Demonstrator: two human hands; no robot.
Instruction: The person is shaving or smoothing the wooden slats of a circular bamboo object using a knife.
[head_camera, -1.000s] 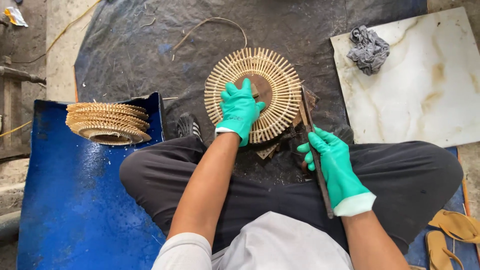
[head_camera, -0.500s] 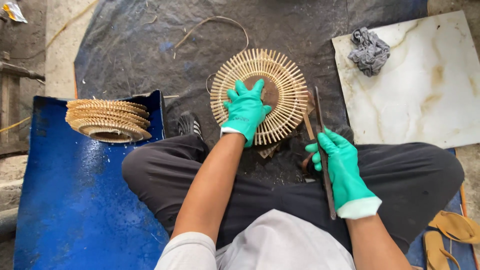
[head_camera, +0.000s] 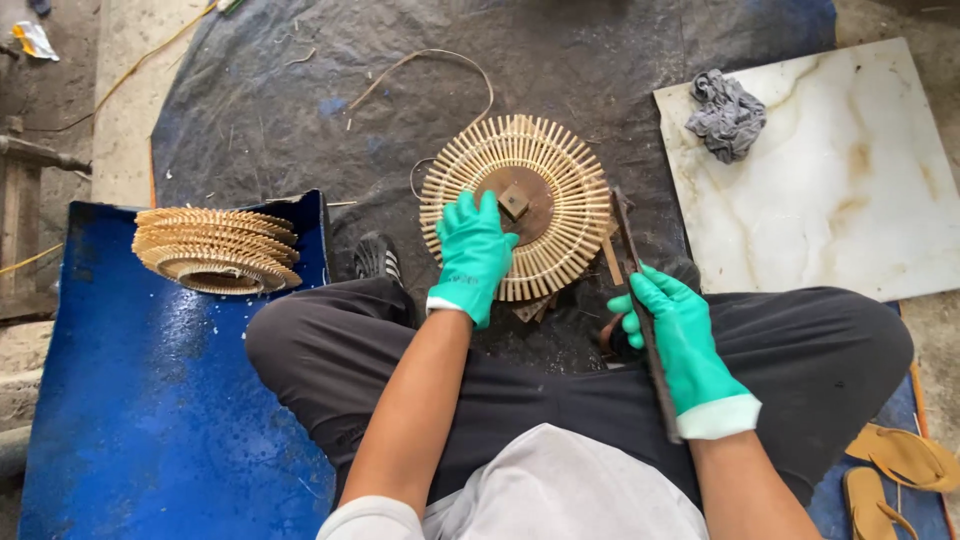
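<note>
A round disc of radiating bamboo sticks (head_camera: 560, 180) lies on a dark tarp in front of my crossed legs. Its brown wooden centre carries a small square block (head_camera: 513, 201). My left hand (head_camera: 473, 255), in a green glove, rests flat on the disc's lower left part. My right hand (head_camera: 675, 340), also green-gloved, grips a long dark flat blade (head_camera: 628, 240) whose tip reaches up beside the disc's right edge.
A stack of finished bamboo discs (head_camera: 215, 250) sits on a blue sheet (head_camera: 130, 400) at left. A white marble-patterned slab (head_camera: 830, 190) with a grey rag (head_camera: 727, 112) lies at right. A thin cane loop (head_camera: 430, 70) lies beyond the disc. Sandals (head_camera: 895, 470) sit lower right.
The view shifted slightly. My left hand slid from the disc's centre to its lower left part, uncovering the square block. My right hand still holds the blade beside the disc.
</note>
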